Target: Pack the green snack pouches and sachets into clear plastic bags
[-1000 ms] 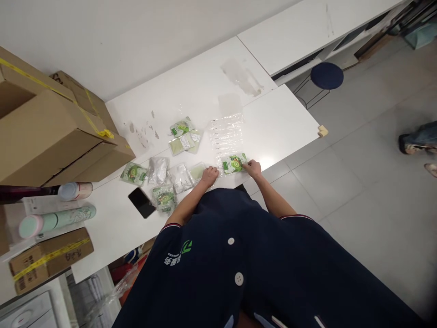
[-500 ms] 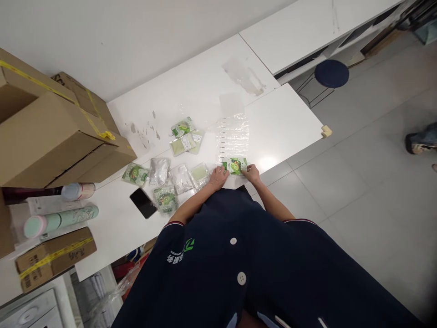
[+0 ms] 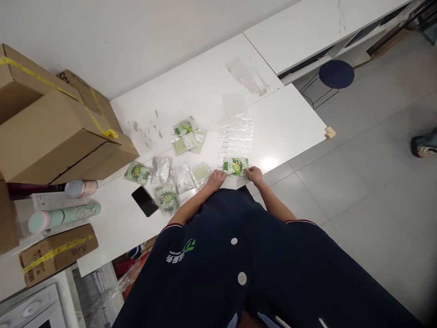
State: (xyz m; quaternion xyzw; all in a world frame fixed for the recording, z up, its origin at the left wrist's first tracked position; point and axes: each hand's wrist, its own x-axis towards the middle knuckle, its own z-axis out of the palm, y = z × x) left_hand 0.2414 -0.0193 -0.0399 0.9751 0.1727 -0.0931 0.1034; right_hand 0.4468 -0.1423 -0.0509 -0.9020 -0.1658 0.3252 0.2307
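Observation:
A green printed packet (image 3: 235, 165) lies at the near edge of the white table (image 3: 287, 123), inside the near end of a clear plastic bag (image 3: 236, 134) that stretches away from me. My left hand (image 3: 215, 178) grips the packet's left end, fingers closed on it. My right hand (image 3: 254, 173) pinches its right end. Several more green and clear packets (image 3: 170, 175) are spread on the table to the left of my hands.
A black phone (image 3: 144, 201) lies left of the packets. Large cardboard boxes (image 3: 51, 132) stand at the far left, with a pale green bottle (image 3: 63, 216) and a small taped box (image 3: 56, 253) below them. A blue stool (image 3: 336, 74) stands on the floor at the right. Another person's shoe (image 3: 423, 146) shows at the right edge.
My left hand has moved right from the loose packets to the green packet's left end, closer to my right hand. The packet and clear bag have stayed by the table edge.

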